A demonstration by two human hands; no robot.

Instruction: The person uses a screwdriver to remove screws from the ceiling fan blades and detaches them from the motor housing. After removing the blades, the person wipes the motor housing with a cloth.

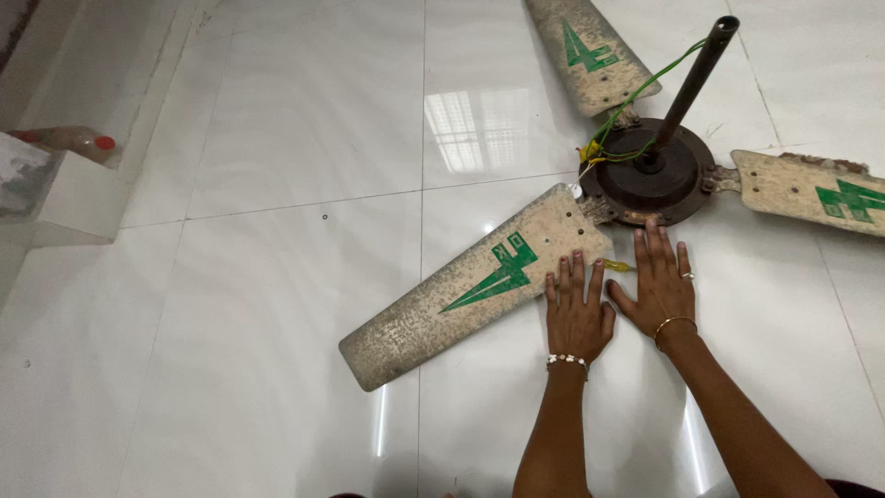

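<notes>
A dirty ceiling fan lies on the white tiled floor, its dark round motor hub (650,175) at upper right with a dark rod (696,69) sticking up. Three dusty blades with green markings spread out: one toward me (475,286), one at the top (585,51), one at the right (816,194). Green and yellow wires (627,111) trail from the hub. My left hand (576,309) rests flat, fingers apart, its tips on the edge of the near blade. My right hand (659,277) lies flat on the floor, fingertips close to the hub rim. A small yellow piece (618,266) lies between the hands.
A white low ledge or box (78,198) stands at the left edge, with a bottle with a red cap (78,140) lying behind it. Glossy white floor tiles (277,184) reflect a window near the fan.
</notes>
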